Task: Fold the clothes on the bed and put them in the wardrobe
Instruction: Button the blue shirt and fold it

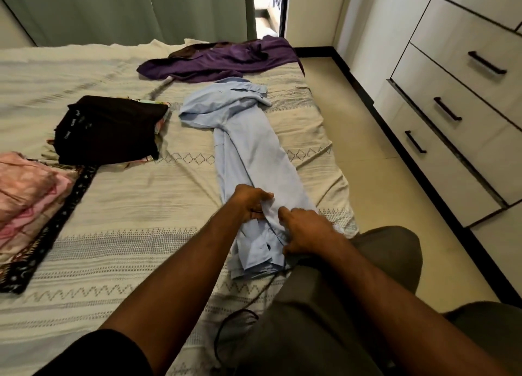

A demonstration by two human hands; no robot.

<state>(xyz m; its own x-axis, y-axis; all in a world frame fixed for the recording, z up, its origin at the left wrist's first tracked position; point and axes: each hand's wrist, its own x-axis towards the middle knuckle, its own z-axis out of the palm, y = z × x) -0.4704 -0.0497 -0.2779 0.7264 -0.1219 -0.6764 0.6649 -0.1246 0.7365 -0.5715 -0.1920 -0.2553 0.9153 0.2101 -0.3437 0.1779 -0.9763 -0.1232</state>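
A light blue shirt (248, 149) lies lengthwise on the bed (127, 206), folded into a long narrow strip, with its collar end far from me. My left hand (251, 202) pinches the shirt's fabric near its lower end. Beside it, my right hand (303, 230) grips the same end with curled fingers, close to my knee. A crumpled purple garment (214, 59) sits at the bed's far edge. To the left lies a folded black garment (110, 130) on top of a patterned one. Pink folded clothes (25, 192) lie at the left edge.
The wardrobe (466, 93), with pale drawers and dark handles, stands along the right wall across a strip of tiled floor (367, 149). Green curtains (127, 8) hang behind the bed. A thin dark cable (226, 327) lies on the bedspread near my leg.
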